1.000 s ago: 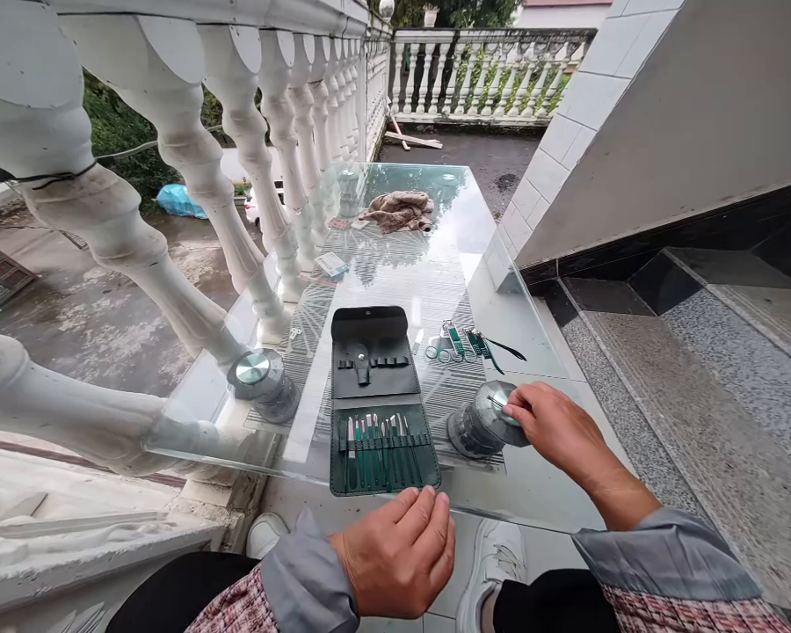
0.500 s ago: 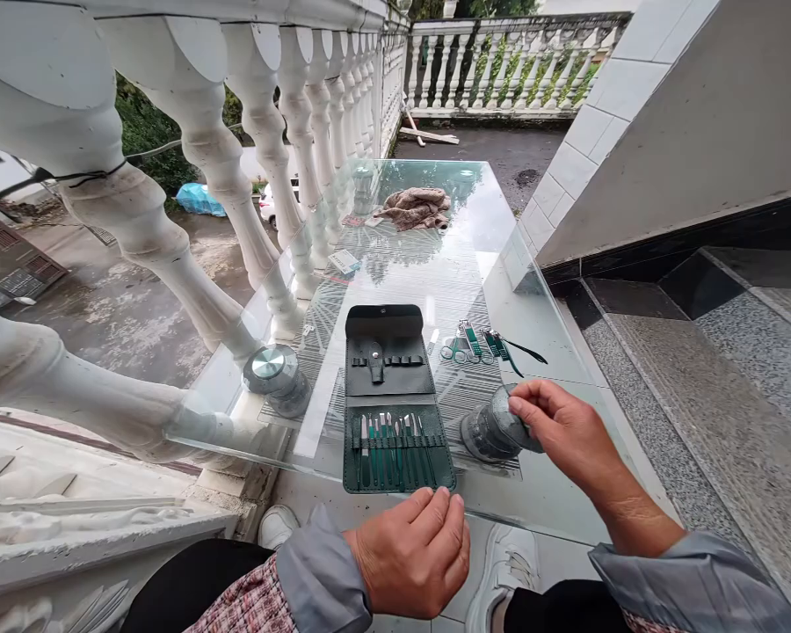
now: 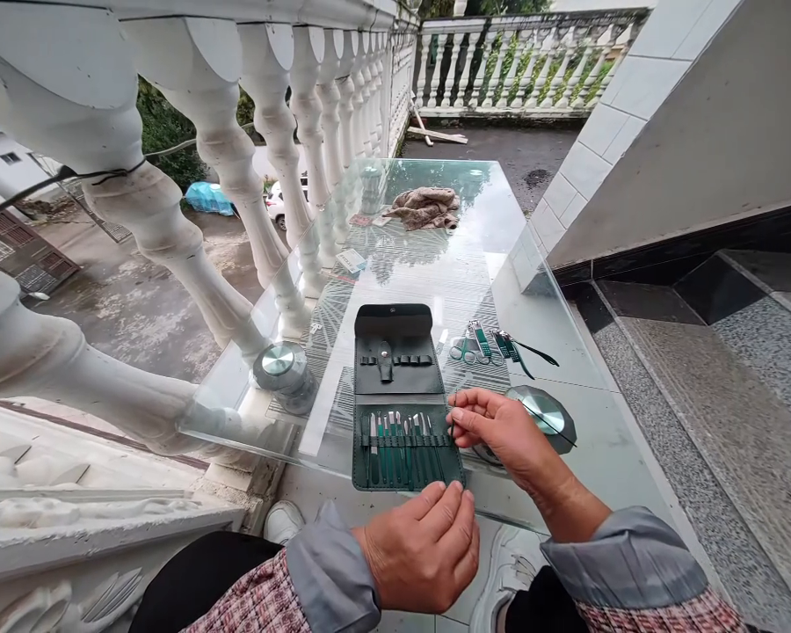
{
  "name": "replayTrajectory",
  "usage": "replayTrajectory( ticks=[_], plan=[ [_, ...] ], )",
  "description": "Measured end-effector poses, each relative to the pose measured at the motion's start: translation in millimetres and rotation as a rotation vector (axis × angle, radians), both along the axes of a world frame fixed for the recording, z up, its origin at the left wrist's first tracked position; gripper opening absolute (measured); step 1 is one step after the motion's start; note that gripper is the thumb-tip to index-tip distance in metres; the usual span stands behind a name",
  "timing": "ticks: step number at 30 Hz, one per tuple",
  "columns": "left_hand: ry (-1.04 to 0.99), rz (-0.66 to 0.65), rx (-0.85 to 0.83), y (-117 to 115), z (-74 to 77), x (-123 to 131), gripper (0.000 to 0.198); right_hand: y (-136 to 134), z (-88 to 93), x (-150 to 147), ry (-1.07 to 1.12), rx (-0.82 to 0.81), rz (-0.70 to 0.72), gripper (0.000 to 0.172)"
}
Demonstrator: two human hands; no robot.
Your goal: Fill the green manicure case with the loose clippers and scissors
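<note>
A dark green manicure case (image 3: 395,381) lies unfolded on the glass table. Several slim metal tools with green handles (image 3: 402,453) stand side by side under a strap in its near half. The upper half has unfilled loops and a small buttoned tab. My left hand (image 3: 422,549) pinches the near right corner of the case. My right hand (image 3: 511,435) is closed at the case's right edge, thumb and fingertips together on a thin dark tool (image 3: 453,413), mostly hidden. Beyond it lie small scissors (image 3: 465,352), nail clippers (image 3: 479,338) and a black-handled nipper (image 3: 533,350).
The glass tabletop (image 3: 540,308) rests on round metal-capped supports (image 3: 280,360); a thin dark line crosses the right cap (image 3: 547,413). A brown cloth (image 3: 425,207) and a small card (image 3: 350,260) lie farther back. White balusters (image 3: 171,220) border the left, stone steps (image 3: 699,369) the right.
My right hand has moved left from beside the right metal cap to the case's right edge, uncovering the cap. My left hand stays at the case's corner. The view has shifted slightly.
</note>
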State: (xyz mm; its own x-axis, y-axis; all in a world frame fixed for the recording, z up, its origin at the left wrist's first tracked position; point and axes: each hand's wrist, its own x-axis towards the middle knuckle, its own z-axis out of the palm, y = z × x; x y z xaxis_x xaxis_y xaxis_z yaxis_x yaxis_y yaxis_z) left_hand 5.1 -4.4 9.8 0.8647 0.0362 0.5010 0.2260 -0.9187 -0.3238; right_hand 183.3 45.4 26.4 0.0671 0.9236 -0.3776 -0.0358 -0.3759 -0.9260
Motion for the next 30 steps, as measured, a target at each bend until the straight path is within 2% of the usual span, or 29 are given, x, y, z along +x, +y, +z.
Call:
replayTrajectory(
  ticks=[13, 21, 30],
  plan=[
    [0.091, 0.080, -0.017, -0.2, -1.7, 0.1, 0.030, 16.8, 4.6, -16.5, -0.176, 0.071, -0.055, 0.028],
    [0.104, 0.078, -0.014, -1.1, -0.7, 0.3, 0.031, 20.4, 4.4, -12.3, -0.263, 0.064, -0.097, 0.017],
    [0.093, 0.083, -0.011, -1.0, -2.3, 0.2, 0.032, 19.9, 4.8, -15.0, -0.265, 0.010, -0.071, 0.011]
  ],
)
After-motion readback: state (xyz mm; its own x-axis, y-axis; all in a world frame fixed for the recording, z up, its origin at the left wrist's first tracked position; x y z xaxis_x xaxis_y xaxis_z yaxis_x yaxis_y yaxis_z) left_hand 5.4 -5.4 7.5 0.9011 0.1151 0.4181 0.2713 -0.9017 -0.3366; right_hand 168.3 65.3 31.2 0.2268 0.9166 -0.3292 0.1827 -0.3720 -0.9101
